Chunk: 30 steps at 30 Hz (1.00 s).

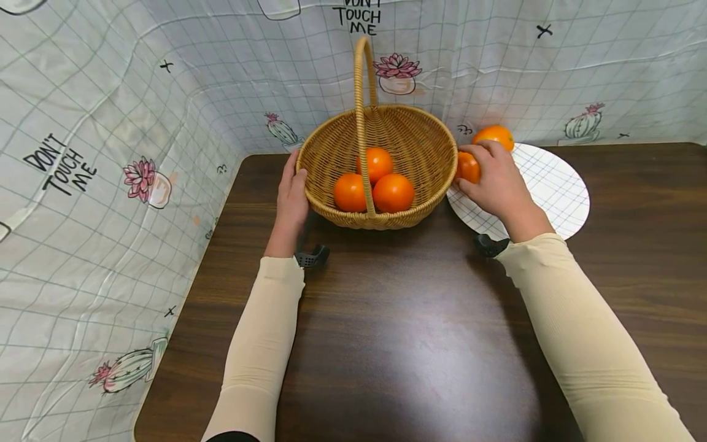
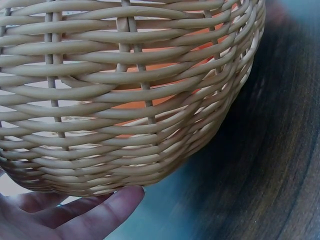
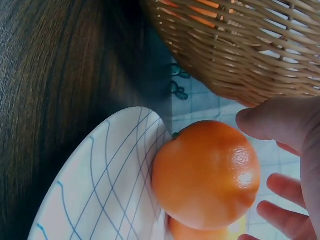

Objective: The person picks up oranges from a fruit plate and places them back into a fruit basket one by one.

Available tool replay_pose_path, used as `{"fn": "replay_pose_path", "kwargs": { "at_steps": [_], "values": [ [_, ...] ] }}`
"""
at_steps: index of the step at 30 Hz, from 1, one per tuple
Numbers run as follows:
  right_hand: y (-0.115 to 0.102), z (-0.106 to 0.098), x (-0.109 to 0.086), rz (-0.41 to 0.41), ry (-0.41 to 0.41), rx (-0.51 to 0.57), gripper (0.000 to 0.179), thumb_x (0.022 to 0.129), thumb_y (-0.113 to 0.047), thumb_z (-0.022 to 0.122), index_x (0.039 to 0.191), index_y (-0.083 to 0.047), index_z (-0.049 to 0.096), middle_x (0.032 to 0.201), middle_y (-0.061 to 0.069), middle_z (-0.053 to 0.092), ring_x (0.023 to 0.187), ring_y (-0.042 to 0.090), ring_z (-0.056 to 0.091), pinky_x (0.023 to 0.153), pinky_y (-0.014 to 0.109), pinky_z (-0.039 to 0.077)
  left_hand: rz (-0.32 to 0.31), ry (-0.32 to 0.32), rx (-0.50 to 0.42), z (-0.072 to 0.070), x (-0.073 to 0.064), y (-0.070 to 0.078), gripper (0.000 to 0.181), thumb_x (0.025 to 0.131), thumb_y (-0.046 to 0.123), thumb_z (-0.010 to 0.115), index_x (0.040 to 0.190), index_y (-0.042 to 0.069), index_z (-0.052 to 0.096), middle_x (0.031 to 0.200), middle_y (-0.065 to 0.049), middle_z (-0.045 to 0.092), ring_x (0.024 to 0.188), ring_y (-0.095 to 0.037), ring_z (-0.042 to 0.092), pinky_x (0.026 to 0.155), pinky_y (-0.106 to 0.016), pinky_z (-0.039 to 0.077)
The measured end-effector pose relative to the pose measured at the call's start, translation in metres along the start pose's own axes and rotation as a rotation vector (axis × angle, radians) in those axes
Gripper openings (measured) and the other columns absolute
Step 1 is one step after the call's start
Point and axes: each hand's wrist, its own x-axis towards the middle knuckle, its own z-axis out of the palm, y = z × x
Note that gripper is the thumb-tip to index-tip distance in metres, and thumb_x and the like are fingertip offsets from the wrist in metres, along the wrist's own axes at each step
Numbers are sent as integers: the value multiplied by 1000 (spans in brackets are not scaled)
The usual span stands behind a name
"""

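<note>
Head view: the right hand [image 1: 501, 184] is hovering over the loose orange [image 1: 468, 167], lying nearer to it than the left hand [image 1: 290, 193]. The fruit is sitting just right of the wicker basket [image 1: 422, 141], by the left edge of the grid-patterned plate [image 1: 558, 190]. A second orange [image 1: 494, 135] is lying beyond the fingers, and three more oranges [image 1: 394, 193] are resting inside the basket.

Left wrist view: the left hand is resting its thumb and extended fingers against the basket's outer wall, holding no fruit.

Right wrist view: the thumb and fingers are standing wide about the loose orange, a gap showing at the fingertips; whether the plate is bearing it cannot be told from this angle. Being nearly round, the fruit is presenting no clear long axis. The basket is lying on its thumb side, a relation probably governing the coming move.
</note>
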Motion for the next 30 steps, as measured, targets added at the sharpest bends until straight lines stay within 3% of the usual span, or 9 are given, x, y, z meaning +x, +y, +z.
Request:
{"fn": "replay_pose_path", "kwargs": {
  "at_steps": [13,19,26,30],
  "values": [
    [9,10,3,36,-59,1,62,80,-18,72,137,-8,50,143,27,36,126,50,38,102,64,33,-2,-12,-2,-1,1,-1,49,105,35,33,153,38,25,159,8,26,142,-18,34,115,-39,32],
    [9,11,4,77,-44,0,66,79,-17,73,140,-9,48,141,27,34,124,50,38,101,65,33,2,-9,2,-1,2,-1,48,105,35,32,152,40,26,158,8,27,141,-18,35,115,-39,33],
    [10,13,2,85,-9,15,60,79,-15,74,134,-5,52,138,27,33,120,50,39,99,64,34,9,-10,1,0,2,-1,51,105,36,32,155,31,24,159,7,27,141,-18,34,115,-40,32],
    [12,14,0,87,-11,9,59,80,-15,72,134,-4,52,137,28,33,119,50,39,99,64,34,5,-5,7,-1,1,0,49,105,35,32,153,35,25,158,8,27,141,-18,35,115,-40,33]
  ]
}}
